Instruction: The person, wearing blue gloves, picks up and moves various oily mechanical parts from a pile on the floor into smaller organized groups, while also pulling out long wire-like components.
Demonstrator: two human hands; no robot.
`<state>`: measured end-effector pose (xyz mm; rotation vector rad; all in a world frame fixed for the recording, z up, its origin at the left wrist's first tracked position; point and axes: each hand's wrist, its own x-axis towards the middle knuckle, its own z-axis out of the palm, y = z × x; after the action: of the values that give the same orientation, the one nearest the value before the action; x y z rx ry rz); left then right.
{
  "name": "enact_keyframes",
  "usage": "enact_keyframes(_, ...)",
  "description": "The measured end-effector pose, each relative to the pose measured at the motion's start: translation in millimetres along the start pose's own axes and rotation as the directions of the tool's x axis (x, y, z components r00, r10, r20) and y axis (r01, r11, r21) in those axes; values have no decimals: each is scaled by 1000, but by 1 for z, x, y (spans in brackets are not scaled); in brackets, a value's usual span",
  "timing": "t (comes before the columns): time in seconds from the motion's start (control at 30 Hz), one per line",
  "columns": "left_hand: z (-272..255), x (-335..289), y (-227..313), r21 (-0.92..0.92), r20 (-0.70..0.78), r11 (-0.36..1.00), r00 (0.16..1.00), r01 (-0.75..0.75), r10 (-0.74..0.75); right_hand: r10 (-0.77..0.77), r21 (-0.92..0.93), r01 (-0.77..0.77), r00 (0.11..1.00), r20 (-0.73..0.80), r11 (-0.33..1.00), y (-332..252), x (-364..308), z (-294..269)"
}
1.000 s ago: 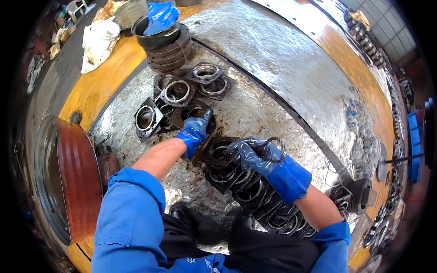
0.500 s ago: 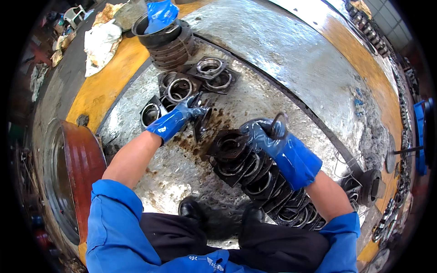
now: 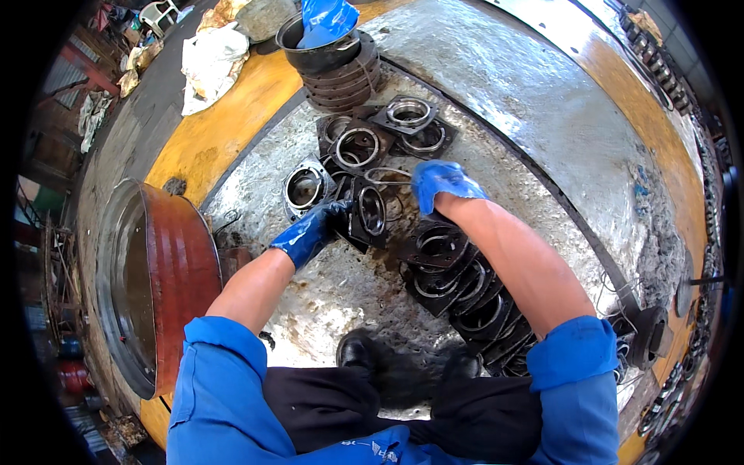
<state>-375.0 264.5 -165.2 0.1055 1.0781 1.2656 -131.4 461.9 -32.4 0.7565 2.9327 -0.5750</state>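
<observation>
In its blue glove, my left hand (image 3: 314, 226) is closed on the edge of a dark, oily square flange (image 3: 372, 211). The flange stands tilted, so its round opening shows. My right hand (image 3: 446, 183), also gloved in blue, grips a thin metal ring (image 3: 386, 172) that reaches out to its left, just above the flange. Its fingertips are mostly hidden behind the back of the glove. Beyond the hands lie several flanges with shinier rims (image 3: 357, 147). Below my right forearm is an overlapping pile of blackened flanges (image 3: 439, 246), partly covered by the arm.
A red-sided drum section (image 3: 183, 283) holding dark liquid stands at the left. At the back, a black pan (image 3: 319, 56) with a blue bag (image 3: 325, 22) rests on stacked round parts (image 3: 345, 81). A pale cloth (image 3: 215, 66) lies left of them. My shoes (image 3: 358, 350) are near the pile.
My right hand has moved from above the blackened pile to the far left, carrying the ring beside the held flange. My left hand has turned the flange so its opening shows. The view has shifted.
</observation>
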Motion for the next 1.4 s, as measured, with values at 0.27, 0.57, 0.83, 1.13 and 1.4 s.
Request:
enact_keyframes(0.27, 2, -20, 2, -62, 33, 998, 999, 28, -26, 6, -164, 29, 977, 211, 986, -35, 20, 9)
enact_keyframes(0.57, 59, -31, 12, 135, -299, 987, 946, -85, 122, 77, -205, -17, 954, 290, 979, -47, 46, 71)
enact_keyframes(0.83, 31, -32, -4, -90, -334, 977, 930, -195, 155, 101, -26, -98, 960, 262, 995, -53, 41, 71)
enact_keyframes(1.13, 52, -32, -5, 123, -429, 915, 811, -385, 399, 236, 63, -286, 879, 413, 956, -33, 64, 95)
enact_keyframes(1.4, -3, -12, -9, 173, -502, 915, 766, -365, 401, 210, -16, -231, 850, 482, 973, -44, 69, 87)
